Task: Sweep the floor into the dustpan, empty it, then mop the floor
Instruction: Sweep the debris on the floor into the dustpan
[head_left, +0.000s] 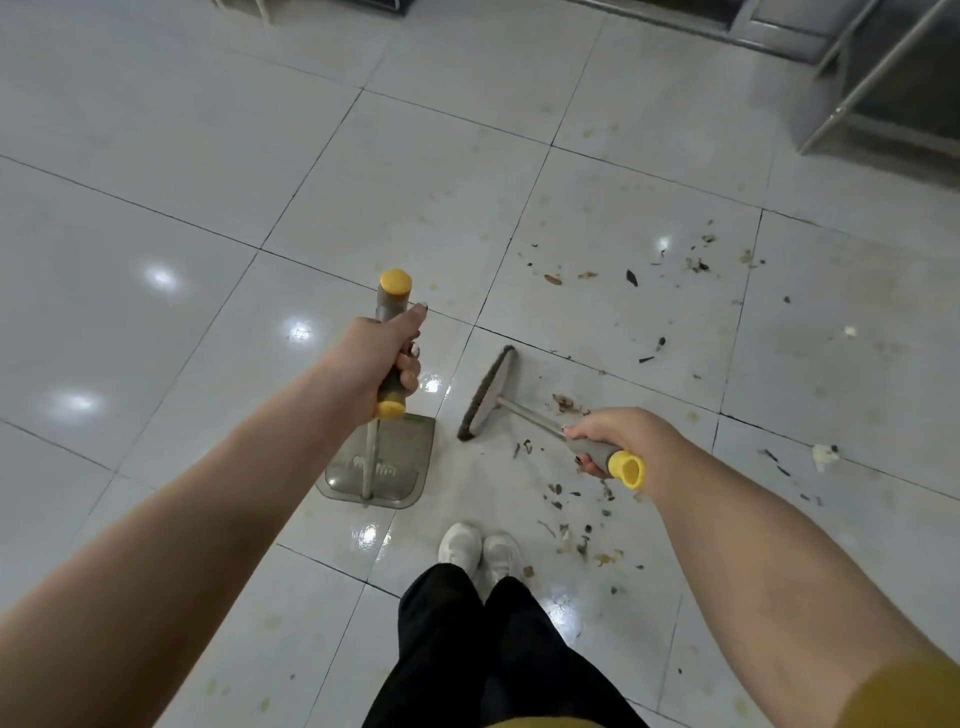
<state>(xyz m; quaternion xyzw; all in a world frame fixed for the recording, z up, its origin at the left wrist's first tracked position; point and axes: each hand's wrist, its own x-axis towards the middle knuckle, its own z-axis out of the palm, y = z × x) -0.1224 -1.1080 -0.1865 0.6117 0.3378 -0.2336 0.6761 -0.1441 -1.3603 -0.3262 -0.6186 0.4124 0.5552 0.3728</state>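
Two bare forearms reach forward and down.

Left hand (387, 358): fingers curled round the grey grip of the dustpan (395, 467) handle, which stands near upright. The thumb lies up along the grip toward the yellow cap.

Right hand (618, 441): wrapped round the grey grip of the broom (488, 395), just ahead of its yellow end. One finger is stretched along the metal shaft.

Count:
- One dustpan, its pan resting on the tiled floor (208, 208) directly beneath the left hand.
- One broom, its head down on the floor between the two hands, just beside the pan's right edge with a gap showing.
- Debris (571, 530): dark and brown bits, too many to count, scattered under and beyond the right hand.
- Two white scraps (825, 456) lie right of the right hand.
- Two white shoes (480, 551) stand side by side, behind and between the hands.
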